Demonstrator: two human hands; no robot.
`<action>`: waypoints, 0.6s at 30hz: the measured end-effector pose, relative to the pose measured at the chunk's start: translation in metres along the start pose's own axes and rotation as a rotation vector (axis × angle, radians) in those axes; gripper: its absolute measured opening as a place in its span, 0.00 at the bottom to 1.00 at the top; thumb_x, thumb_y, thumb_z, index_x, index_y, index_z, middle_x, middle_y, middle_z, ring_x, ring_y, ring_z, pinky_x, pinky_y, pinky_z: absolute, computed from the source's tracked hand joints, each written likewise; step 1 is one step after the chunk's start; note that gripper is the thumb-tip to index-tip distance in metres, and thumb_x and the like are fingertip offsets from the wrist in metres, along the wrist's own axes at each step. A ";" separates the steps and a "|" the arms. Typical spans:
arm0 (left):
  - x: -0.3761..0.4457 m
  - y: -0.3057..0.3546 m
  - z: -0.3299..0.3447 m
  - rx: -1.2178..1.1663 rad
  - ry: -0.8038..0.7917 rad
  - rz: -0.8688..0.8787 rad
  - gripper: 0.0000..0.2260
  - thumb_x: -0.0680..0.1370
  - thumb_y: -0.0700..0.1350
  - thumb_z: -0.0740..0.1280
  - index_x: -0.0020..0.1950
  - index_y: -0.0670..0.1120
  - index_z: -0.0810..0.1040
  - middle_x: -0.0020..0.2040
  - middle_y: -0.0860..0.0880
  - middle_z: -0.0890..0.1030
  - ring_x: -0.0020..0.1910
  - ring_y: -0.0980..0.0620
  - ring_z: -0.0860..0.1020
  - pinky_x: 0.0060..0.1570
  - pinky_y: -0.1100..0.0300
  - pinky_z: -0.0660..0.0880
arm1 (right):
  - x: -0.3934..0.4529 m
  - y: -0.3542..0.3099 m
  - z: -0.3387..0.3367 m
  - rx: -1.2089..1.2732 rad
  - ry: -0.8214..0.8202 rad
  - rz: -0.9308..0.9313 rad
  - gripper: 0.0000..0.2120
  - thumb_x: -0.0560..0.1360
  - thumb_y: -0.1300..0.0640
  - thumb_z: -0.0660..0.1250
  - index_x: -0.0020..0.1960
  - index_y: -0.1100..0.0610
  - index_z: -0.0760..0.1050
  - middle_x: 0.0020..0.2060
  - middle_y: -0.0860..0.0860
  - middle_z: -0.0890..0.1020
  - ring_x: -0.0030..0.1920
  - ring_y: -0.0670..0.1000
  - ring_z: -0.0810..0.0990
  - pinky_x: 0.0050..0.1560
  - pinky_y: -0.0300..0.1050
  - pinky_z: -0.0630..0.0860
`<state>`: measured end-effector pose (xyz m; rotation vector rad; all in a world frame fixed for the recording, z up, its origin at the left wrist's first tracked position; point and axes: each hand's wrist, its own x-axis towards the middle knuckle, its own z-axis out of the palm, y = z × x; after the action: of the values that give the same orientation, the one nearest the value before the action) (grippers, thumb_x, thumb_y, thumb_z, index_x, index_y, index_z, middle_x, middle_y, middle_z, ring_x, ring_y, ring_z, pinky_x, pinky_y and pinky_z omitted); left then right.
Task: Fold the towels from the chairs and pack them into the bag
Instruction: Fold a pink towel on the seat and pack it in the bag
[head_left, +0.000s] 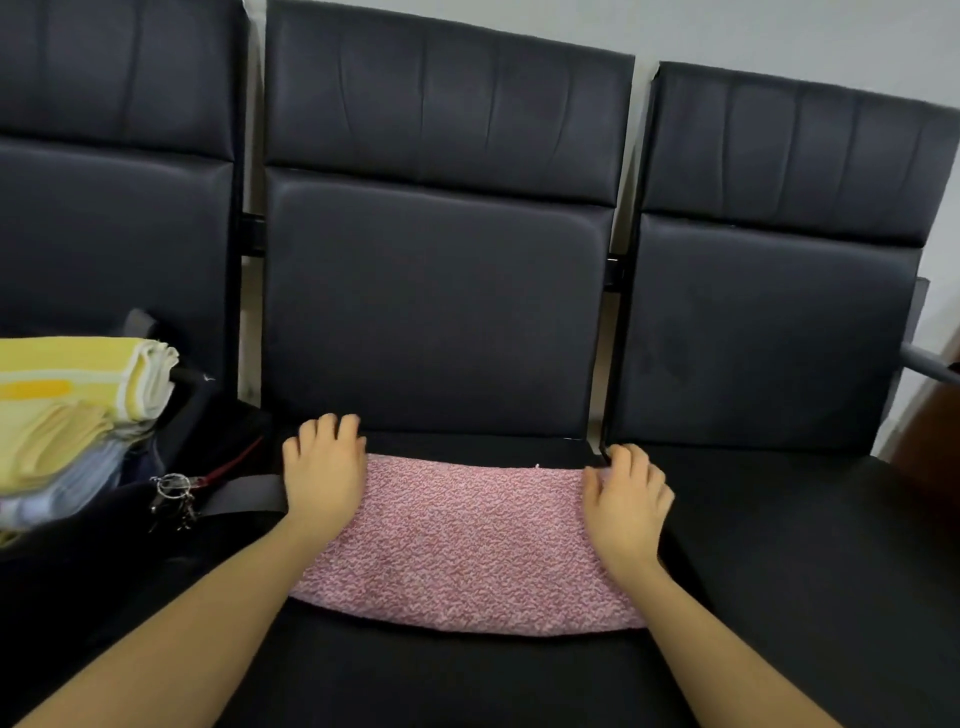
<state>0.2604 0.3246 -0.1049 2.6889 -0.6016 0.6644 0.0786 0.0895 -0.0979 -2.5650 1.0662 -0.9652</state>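
A pink speckled towel (467, 540) lies folded flat on the seat of the middle black chair (441, 312). My left hand (324, 470) rests palm down on the towel's far left corner, fingers spread over its edge. At the far right corner my right hand (626, 496) lies on the towel with its fingers bent down onto the cloth. On the left chair stands a dark bag (104, 525) with folded yellow and pale blue towels (67, 410) stacked in it.
A metal key ring on a red cord (174, 491) hangs at the bag's side, beside a grey strap (244, 493). The right black chair (779, 338) has a bare seat. A white wall runs behind the chairs.
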 end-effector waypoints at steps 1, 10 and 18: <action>-0.006 0.002 0.002 -0.022 0.019 0.055 0.12 0.74 0.42 0.71 0.55 0.41 0.79 0.52 0.39 0.80 0.50 0.37 0.77 0.46 0.44 0.72 | -0.004 0.000 0.002 -0.051 0.014 -0.109 0.15 0.76 0.56 0.66 0.62 0.59 0.74 0.62 0.56 0.75 0.60 0.59 0.74 0.60 0.56 0.69; -0.071 0.000 -0.009 0.064 -0.501 0.230 0.36 0.72 0.65 0.30 0.78 0.53 0.40 0.78 0.51 0.39 0.77 0.47 0.41 0.74 0.51 0.41 | -0.046 0.003 -0.013 -0.290 -0.573 -0.467 0.43 0.69 0.28 0.26 0.78 0.48 0.42 0.78 0.46 0.45 0.77 0.48 0.44 0.75 0.46 0.42; -0.127 -0.004 -0.024 0.135 -0.594 0.218 0.29 0.76 0.64 0.32 0.74 0.53 0.31 0.76 0.50 0.33 0.76 0.48 0.36 0.73 0.51 0.36 | -0.079 0.017 -0.033 -0.382 -0.647 -0.496 0.62 0.48 0.29 0.09 0.78 0.48 0.39 0.78 0.47 0.43 0.77 0.49 0.42 0.74 0.48 0.39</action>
<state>0.1508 0.3779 -0.1489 2.9721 -1.0350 -0.0750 0.0065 0.1339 -0.1188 -3.1775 0.4681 0.0647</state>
